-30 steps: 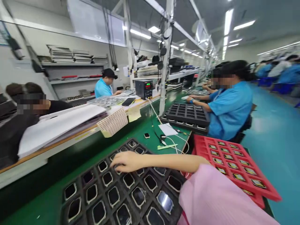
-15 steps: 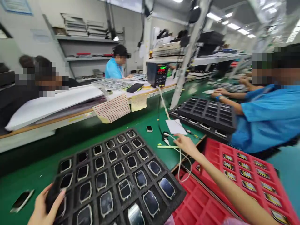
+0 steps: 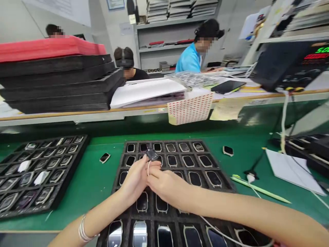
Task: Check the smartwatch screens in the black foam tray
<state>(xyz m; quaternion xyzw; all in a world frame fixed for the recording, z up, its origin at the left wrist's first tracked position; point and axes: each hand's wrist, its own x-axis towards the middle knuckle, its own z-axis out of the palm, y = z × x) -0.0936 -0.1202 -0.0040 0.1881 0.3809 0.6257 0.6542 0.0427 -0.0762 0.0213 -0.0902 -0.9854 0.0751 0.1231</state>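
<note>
My left hand (image 3: 137,175) is closed on a small dark watch case (image 3: 152,155), held over the upper part of a black foam tray (image 3: 197,215). Pressed up against it, my right hand (image 3: 168,188) pinches a thin white cable (image 3: 148,168), its end close to the watch case. My fingers hide whether the two touch. Beneath both hands, the tray's compartments hold rows of watch cases with dark screens. The cable trails from under my right forearm across the tray's lower right.
A second black tray (image 3: 74,161) of watch cases lies at left. Single watches (image 3: 105,157) rest on the green bench (image 3: 102,188). At right are a light-green pen (image 3: 262,189), white paper (image 3: 293,168) and a power supply (image 3: 288,68). Foam trays (image 3: 59,82) are stacked on the shelf; people sit beyond.
The view has swung left. My left hand has left the tray's left edge and now holds a watch case. My right hand has come from the cables at right to meet it.
</note>
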